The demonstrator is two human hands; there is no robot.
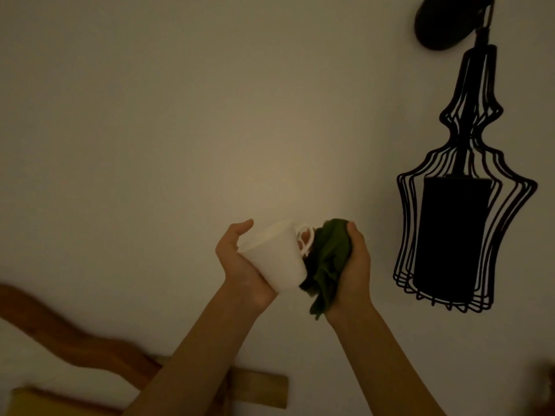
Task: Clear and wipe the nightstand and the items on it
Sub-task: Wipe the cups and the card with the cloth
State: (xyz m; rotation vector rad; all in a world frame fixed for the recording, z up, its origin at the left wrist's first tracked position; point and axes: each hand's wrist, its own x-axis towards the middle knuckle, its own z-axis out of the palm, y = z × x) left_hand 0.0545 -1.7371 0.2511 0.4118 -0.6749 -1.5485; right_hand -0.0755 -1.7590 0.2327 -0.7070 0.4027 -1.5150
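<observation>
Dim, warm light; view is soft. White cup (274, 259), smooth and glossy, tapered body with a looped handle, is held up in front of a plain pale wall (150, 115), about centre of the scene. It lies tilted, handle toward the right. Left hand (237, 265) cradles the cup from beneath and from the left, thumb raised, fingers curled under the body. Right hand (354, 265) clenches a dark green cloth (324, 265), soft and crumpled, bunched against the handle side of the cup; a loose corner hangs down below the palm. Cloth and cup are touching.

Right of the hands: black wire-cage lamp (462, 205), ribbed lantern outline around a dark solid cylinder, hanging from a round black mount. Lower left: curved brown wooden headboard (75, 334), blurred, with a lighter wooden piece (264, 388) just behind the left forearm. Nightstand itself is out of view.
</observation>
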